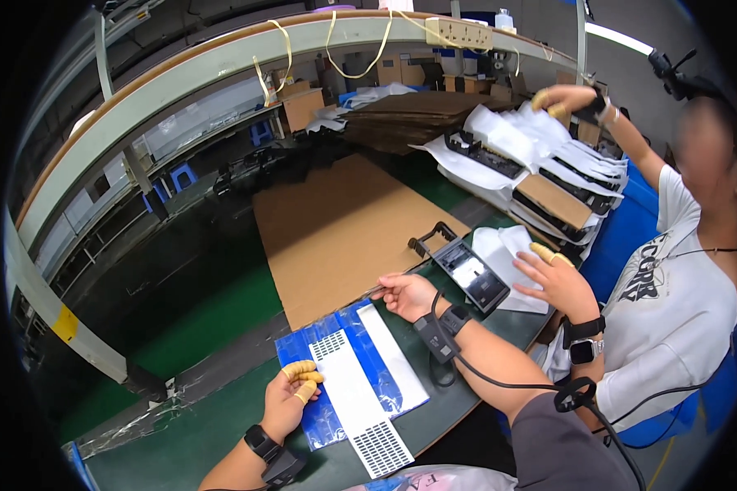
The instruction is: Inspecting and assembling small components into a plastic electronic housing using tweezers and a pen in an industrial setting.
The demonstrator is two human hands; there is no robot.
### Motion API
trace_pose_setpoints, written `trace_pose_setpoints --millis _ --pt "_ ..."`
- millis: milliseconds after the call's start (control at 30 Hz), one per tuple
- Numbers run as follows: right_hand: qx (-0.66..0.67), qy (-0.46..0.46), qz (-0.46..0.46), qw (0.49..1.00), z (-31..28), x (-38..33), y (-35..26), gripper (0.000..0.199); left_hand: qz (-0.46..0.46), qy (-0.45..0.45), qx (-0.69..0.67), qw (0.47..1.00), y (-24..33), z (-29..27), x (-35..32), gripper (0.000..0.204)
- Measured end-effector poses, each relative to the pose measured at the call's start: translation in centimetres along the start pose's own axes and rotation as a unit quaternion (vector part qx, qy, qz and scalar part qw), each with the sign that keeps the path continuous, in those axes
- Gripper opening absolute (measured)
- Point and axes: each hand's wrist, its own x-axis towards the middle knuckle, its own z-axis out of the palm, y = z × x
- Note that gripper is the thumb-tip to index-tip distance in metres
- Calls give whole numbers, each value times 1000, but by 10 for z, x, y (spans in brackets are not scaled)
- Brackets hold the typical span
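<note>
A long white label sheet (354, 401) with rows of small dark labels at both ends lies across a blue plastic sheet (303, 344) on the bench. My left hand (291, 397), with yellow finger cots, pinches the label sheet's left edge. Beyond the blue sheet, my right hand (409, 296) is closed around thin metal tweezers (377, 291), their tips pointing left. A second white strip (395, 360) rests on the blue sheet, right of the labels. Past my right wrist lies a black frame-like device part (471, 274) with a shiny panel.
A brown cardboard sheet (344, 237) covers the middle of the green bench (221, 409). At right sits a co-worker (671, 270), one hand (561, 282) near the black part, the other over stacked parts in white foam (532, 147). A metal rail (180, 74) arches across. My wrist cable (508, 383) trails right.
</note>
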Motion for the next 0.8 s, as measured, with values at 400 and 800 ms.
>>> trace_pose_setpoints --millis 400,800 --pt "12 -3 -9 1000 8 -5 -5 5 1 1 -16 1000 1 0 2 24" --pt "-485 -75 166 855 61 -36 -15 54 -2 -19 -26 999 -3 -1 0 28"
